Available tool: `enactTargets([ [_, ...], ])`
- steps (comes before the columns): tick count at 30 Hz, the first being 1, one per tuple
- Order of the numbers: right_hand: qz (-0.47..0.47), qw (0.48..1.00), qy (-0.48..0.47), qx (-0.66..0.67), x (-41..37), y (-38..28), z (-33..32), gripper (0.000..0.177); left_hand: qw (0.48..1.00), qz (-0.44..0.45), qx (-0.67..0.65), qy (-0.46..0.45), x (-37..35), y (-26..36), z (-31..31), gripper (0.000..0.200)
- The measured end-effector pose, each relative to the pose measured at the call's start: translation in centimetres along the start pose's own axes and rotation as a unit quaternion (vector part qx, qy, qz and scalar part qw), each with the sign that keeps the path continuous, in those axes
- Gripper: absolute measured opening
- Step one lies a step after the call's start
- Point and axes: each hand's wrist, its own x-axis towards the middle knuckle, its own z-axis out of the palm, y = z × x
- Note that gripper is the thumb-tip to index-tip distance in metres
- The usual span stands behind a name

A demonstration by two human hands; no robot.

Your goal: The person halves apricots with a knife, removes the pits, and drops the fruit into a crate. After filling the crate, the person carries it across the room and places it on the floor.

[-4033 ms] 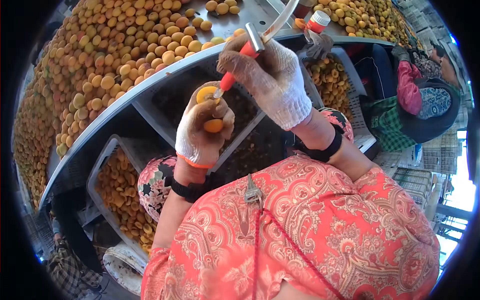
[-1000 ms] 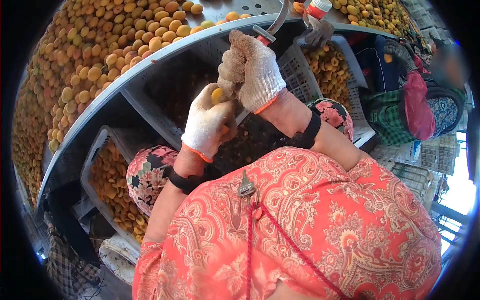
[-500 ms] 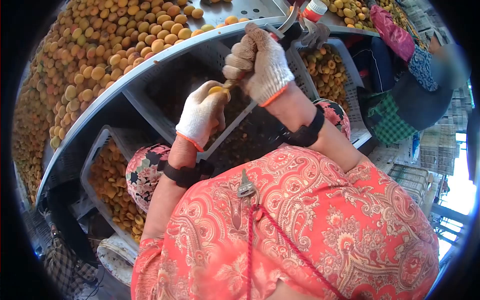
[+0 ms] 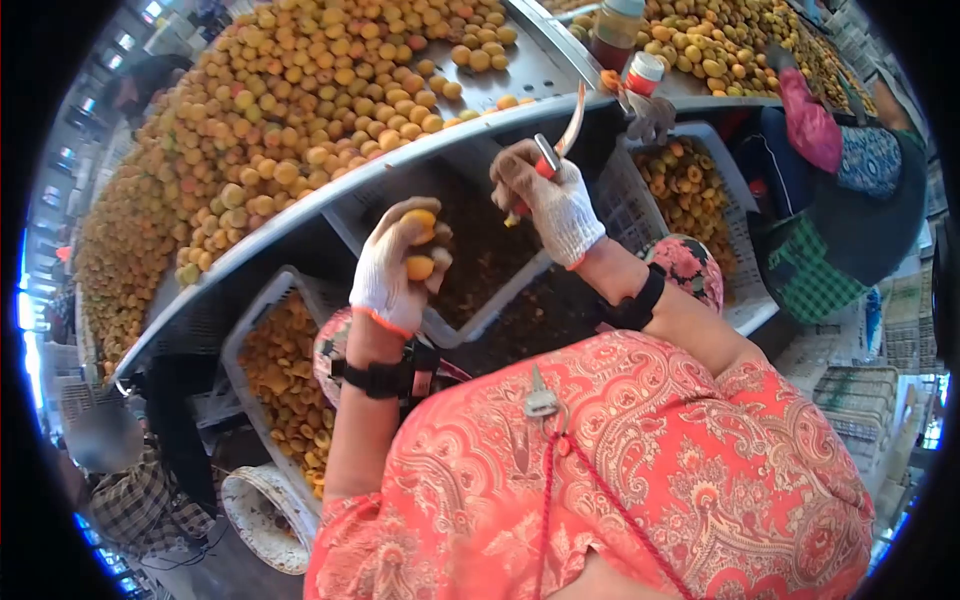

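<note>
My gloved left hand is closed around two orange-yellow apricot pieces, one above the other between thumb and fingers. To its right, my gloved right hand grips the red handle of a curved knife, its blade pointing up and away from me. A small yellow bit shows beneath the right fingers. Both hands hover over a grey crate with dark, wet-looking scraps in the bottom. The white gloves are stained brown at the fingers.
Whole apricots are heaped on a metal table with a raised rim. Crates of cut apricots stand left and right. A white bucket sits lower left. Jars stand by the rim. Other people sit at both sides.
My hands have come apart, the right one drawing away with the knife. Two apricot pieces now show in my left hand. The view has shifted, showing more of the table.
</note>
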Motion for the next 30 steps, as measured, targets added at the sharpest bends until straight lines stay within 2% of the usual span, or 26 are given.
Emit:
enactTargets([
  [2, 0.024, 0.999, 0.002, -0.040, 0.0, -0.2, 0.1, 0.027, 0.992, 0.085, 0.090, 0.023, -1.9, 2.0, -1.5, 0.025],
  [4, 0.010, 1.000, 0.008, 0.008, -0.3, -0.2, 0.0, 0.022, 0.975, 0.136, 0.141, 0.104, -3.4, 3.8, -4.3, 0.020],
  [6, 0.059, 0.997, 0.031, 0.027, -0.5, -0.4, -0.5, 0.020, 0.945, 0.167, 0.203, 0.195, -5.2, 5.3, -8.5, 0.019],
  [7, 0.049, 0.994, 0.039, 0.090, -0.4, 0.5, -0.9, 0.020, 0.915, 0.176, 0.256, 0.258, -6.0, 5.9, -10.7, 0.015],
  [8, 0.059, 0.992, 0.056, 0.097, -0.3, 0.7, -1.4, 0.019, 0.856, 0.188, 0.373, 0.305, -6.2, 6.3, -16.3, 0.010],
  [9, 0.068, 0.991, 0.074, 0.090, -0.3, 1.0, -2.1, 0.018, 0.702, 0.197, 0.588, 0.349, -7.0, 6.9, -19.8, 0.017],
  [10, 0.079, 0.989, 0.090, 0.084, -0.3, 0.8, -2.1, 0.018, 0.602, 0.178, 0.667, 0.403, -8.1, 7.9, -20.2, 0.026],
  [12, 0.103, 0.984, 0.109, 0.100, -0.4, 0.4, -2.1, 0.021, 0.616, 0.274, 0.598, 0.434, -8.2, 9.7, -22.0, 0.024],
  [14, 0.145, 0.979, 0.080, 0.115, -0.6, -0.2, -2.4, 0.024, 0.679, 0.339, 0.517, 0.396, -6.6, 11.9, -18.7, 0.026],
  [15, 0.155, 0.976, 0.069, 0.134, -0.6, 0.0, -2.5, 0.025, 0.682, 0.347, 0.510, 0.393, -4.8, 12.7, -17.9, 0.027],
  [16, 0.170, 0.975, 0.075, 0.120, -0.5, -0.2, -2.3, 0.025, 0.686, 0.353, 0.504, 0.388, -2.9, 13.4, -17.4, 0.029],
  [18, 0.180, 0.978, 0.059, 0.083, -0.3, 0.0, -2.7, 0.023, 0.677, 0.314, 0.554, 0.370, 1.0, 14.5, -16.3, 0.031],
  [20, 0.184, 0.978, 0.067, 0.068, 0.0, 0.0, -2.9, 0.022, 0.720, 0.248, 0.556, 0.334, 5.7, 15.0, -16.9, 0.032],
  [22, 0.190, 0.977, 0.078, 0.050, 0.5, -0.1, -3.2, 0.021, 0.637, 0.303, 0.658, 0.264, 10.0, 14.6, -16.8, 0.041],
  [24, 0.221, 0.972, 0.066, 0.048, 1.0, -0.1, -3.5, 0.017, 0.509, 0.165, 0.798, 0.277, 12.3, 14.3, -14.7, 0.051],
  [25, 0.211, 0.974, 0.068, 0.044, 1.2, 0.3, -3.4, 0.015, 0.482, 0.147, 0.825, 0.256, 14.1, 13.8, -16.3, 0.053],
  [26, 0.213, 0.974, 0.072, 0.040, 1.3, 0.4, -3.3, 0.015, 0.465, 0.141, 0.835, 0.258, 15.7, 13.0, -17.9, 0.045],
  [28, 0.232, 0.971, 0.049, -0.031, 1.4, -0.1, -2.8, 0.014, 0.485, 0.138, 0.832, 0.233, 16.2, 13.6, -17.1, 0.036],
  [30, 0.193, 0.973, 0.006, -0.128, 1.4, -0.4, -2.4, 0.017, 0.478, 0.201, 0.820, 0.243, 15.7, 14.0, -16.2, 0.029],
])
